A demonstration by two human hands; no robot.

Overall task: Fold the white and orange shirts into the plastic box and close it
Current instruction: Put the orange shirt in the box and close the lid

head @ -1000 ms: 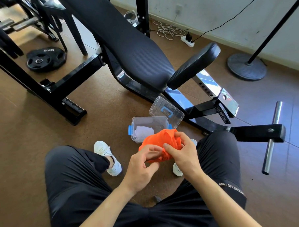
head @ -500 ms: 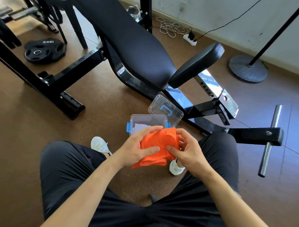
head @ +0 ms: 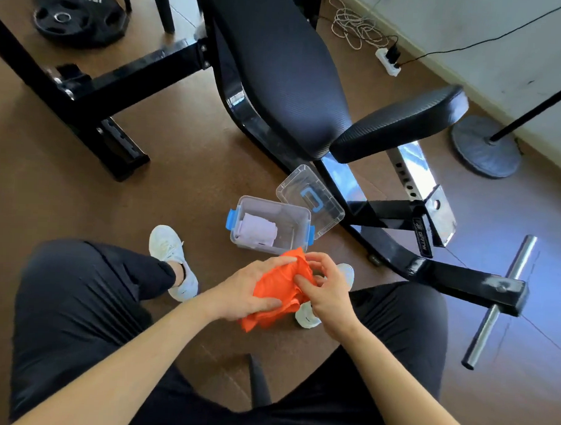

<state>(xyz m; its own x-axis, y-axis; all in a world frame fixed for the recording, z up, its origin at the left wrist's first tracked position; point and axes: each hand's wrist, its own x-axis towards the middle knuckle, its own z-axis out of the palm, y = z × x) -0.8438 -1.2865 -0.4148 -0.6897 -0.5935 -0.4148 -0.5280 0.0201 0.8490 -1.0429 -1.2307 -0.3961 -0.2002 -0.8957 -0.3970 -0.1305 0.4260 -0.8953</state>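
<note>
A bunched orange shirt (head: 277, 292) hangs in the air between my knees, just in front of the box. My left hand (head: 250, 289) lies flat over its left side and grips it. My right hand (head: 325, 288) pinches its right edge with thumb and fingers. On the floor stands the clear plastic box (head: 296, 226) with blue latches, open. A folded white shirt (head: 259, 230) lies in the box's left half. The clear lid (head: 310, 197) with a blue handle leans against the box's far right corner and the bench frame.
A black weight bench (head: 279, 67) rises just behind the box, its frame and steel bar (head: 500, 302) reaching right. A weight plate (head: 78, 17) lies far left. A round stand base (head: 484, 145) and a power strip (head: 388, 61) sit near the wall. My feet flank the box.
My left hand has come over the orange shirt and now presses on it, where a second ago it only pinched an edge. The shirt sits lower, so the white shirt in the box shows again.
</note>
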